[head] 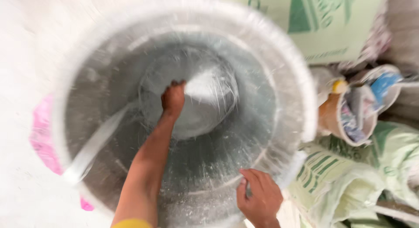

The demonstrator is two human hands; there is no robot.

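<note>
A big drum (183,119) fills the view, its white rim blurred, its grey inside dusted with white powder (205,86). The powder lies at the bottom, near the centre, slightly toward 1 o'clock.

The left hand (173,98) reaches deep into the drum, arm coming up from 6 o'clock, fingers bunched together and pressed down at the edge of the powder; whether it holds any cannot be told. The right hand (258,197) is at 5 o'clock on the drum's rim, fingers curled over the edge and gripping it, thumb on the inside wall.

A pale strip (94,145) slants across the inner wall at 8 o'clock.

Packages: one flat pale-green sack (305,22) with dark green print leans at 1 o'clock. Two more pale-green sacks (349,175) with green print lie crumpled at 4 o'clock. Between them, at 3 o'clock, one open bag (349,114) with a brown side holds blue, white and yellow odds, too blurred to name. One pink sheet (43,136) shows behind the drum at 9 o'clock. The floor (22,57) is whitish.
</note>
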